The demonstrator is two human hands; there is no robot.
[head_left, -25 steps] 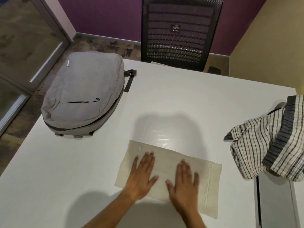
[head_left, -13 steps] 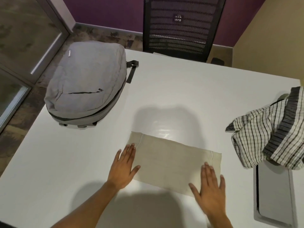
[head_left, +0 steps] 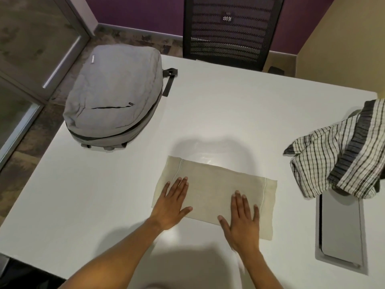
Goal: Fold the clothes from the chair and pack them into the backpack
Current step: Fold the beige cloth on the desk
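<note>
Hands lie flat and open, palms down and fingers spread, gripping nothing: the left hand (head_left: 171, 202) presses the near left end of a folded beige garment (head_left: 216, 189), its heel reaching off the cloth onto the white surface (head_left: 229, 105), and the right hand (head_left: 242, 219) presses the near right part, with a narrow strip of cloth showing beyond it. The two are apart, with bare cloth between them. The garment forms a long, neat rectangle, stitched bands visible at both ends.

This looks like the smoothing stage of a fold. The piece seems still too long for easy packing, so the next move probably calls for pinching one short end and bringing it over the other, then carrying it to the grey backpack (head_left: 113, 94), which lies flat at the far left corner of the surface, well apart from the cloth. Its main zip appears closed and would need opening first.

A crumpled black-and-white checked garment (head_left: 337, 159) waits unfolded at the right edge, partly covering a grey hatch (head_left: 339, 232) set into the surface. A black mesh chair (head_left: 229, 30) stands at the far side.

A small tab on the backpack's top and another by its front pocket zip are too small to read, as is the pale emblem on the chair back.
</note>
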